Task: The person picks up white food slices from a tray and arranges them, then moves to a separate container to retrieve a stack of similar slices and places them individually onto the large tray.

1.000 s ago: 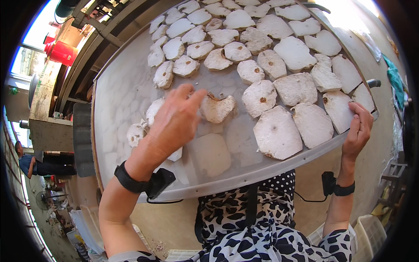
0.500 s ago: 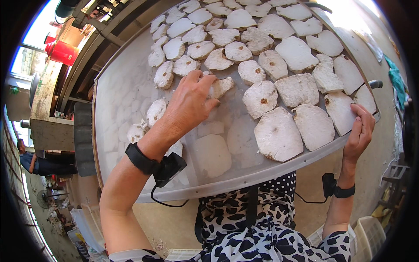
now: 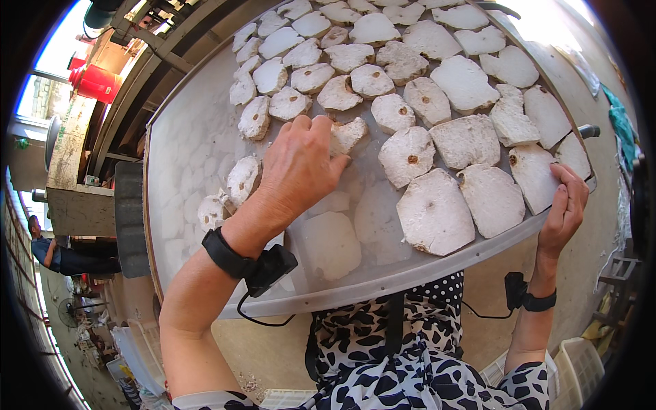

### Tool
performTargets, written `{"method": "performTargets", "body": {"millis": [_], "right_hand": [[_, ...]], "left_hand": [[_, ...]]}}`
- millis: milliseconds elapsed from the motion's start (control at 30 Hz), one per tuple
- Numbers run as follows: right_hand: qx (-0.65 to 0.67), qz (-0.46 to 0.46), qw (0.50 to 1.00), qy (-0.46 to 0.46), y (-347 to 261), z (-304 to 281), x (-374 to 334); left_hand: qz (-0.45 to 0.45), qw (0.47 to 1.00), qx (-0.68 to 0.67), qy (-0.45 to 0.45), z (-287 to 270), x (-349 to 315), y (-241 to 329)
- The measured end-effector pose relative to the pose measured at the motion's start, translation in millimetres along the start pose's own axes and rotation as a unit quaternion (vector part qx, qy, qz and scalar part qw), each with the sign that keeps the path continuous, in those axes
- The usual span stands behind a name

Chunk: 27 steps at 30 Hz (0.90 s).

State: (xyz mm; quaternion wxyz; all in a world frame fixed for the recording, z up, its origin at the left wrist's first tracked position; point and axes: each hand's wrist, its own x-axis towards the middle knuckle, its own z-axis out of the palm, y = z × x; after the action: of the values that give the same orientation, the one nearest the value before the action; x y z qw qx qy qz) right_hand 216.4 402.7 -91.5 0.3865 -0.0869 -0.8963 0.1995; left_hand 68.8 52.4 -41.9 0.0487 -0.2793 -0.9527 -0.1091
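Note:
A large framed sheet [image 3: 321, 295] carries rows of thick, chalky white slices with brownish rims, several with a brown hole. Over its middle, my left hand [image 3: 301, 164] bends its fingers down around an irregular white slice [image 3: 349, 134]. Part of that slice shows beside the index finger; the fingertips are partly hidden. Two smaller slices, one a whitish slice [image 3: 243, 179], lie by the left wrist. At the near right corner, my right hand [image 3: 567, 205] is closed on the frame's edge, next to a broad slice [image 3: 531, 176].
Paler slice shapes show through the sheet's cloudy surface. A wooden bench with a red container [image 3: 97, 83] stands at left. Another person [image 3: 48, 253] is farther off at left. White plastic crates [image 3: 577, 372] sit low at right. Black straps with small devices circle both wrists.
My left hand has shifted slightly right, its fingers bending further over the white slice. My right hand stays on the frame's edge.

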Motion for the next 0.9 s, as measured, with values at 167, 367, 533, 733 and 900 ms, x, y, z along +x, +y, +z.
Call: {"method": "performTargets", "body": {"millis": [167, 367, 533, 733, 900], "right_hand": [[0.0, -0.002, 1.0, -0.003, -1, 0, 1], [0.001, 0.0, 1.0, -0.002, 0, 0, 0], [0.001, 0.0, 1.0, -0.004, -1, -1, 0], [0.008, 0.002, 1.0, -0.002, 1, 0, -1], [0.002, 0.003, 1.0, -0.007, 3, -1, -1]], "left_hand": [[-0.02, 1.0, 0.002, -0.003, 4, 4, -3], [-0.024, 0.999, -0.024, -0.003, 7, 13, 0], [-0.039, 0.998, -0.045, -0.021, 10, 19, -5], [-0.017, 0.999, -0.039, 0.022, 13, 19, -1], [0.016, 0.997, -0.072, 0.035, -2, 6, -22]]}}
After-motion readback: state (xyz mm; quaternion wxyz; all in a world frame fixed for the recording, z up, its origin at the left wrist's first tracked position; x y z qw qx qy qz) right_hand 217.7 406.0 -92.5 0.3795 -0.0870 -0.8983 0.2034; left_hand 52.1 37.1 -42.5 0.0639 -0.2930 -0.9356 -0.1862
